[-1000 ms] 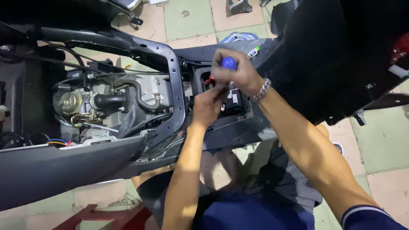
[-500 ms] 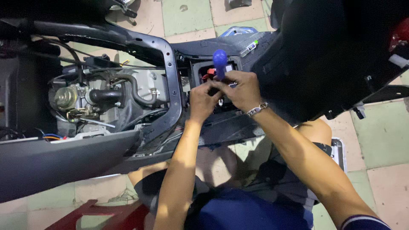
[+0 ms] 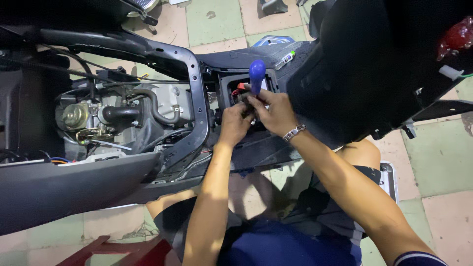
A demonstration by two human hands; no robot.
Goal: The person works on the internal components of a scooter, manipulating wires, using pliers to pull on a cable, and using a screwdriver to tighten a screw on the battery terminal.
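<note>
Open frame bay (image 3: 148, 118) crowded by engine (image 3: 98, 118), raised seat (image 3: 374, 64) walls right, battery well (image 3: 231, 88) cramped

Both hands, left hand (image 3: 235, 124) beside right hand (image 3: 274, 112), sit over the scooter's battery compartment (image 3: 231, 88) with a screwdriver (image 3: 256, 74) sticking up between them, engine (image 3: 118, 116) off to the left, raised seat (image 3: 364, 64) right.

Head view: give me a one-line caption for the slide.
Both hands work in a scooter's open compartment: right hand holds a blue-handled screwdriver, left hand beside it.
</note>
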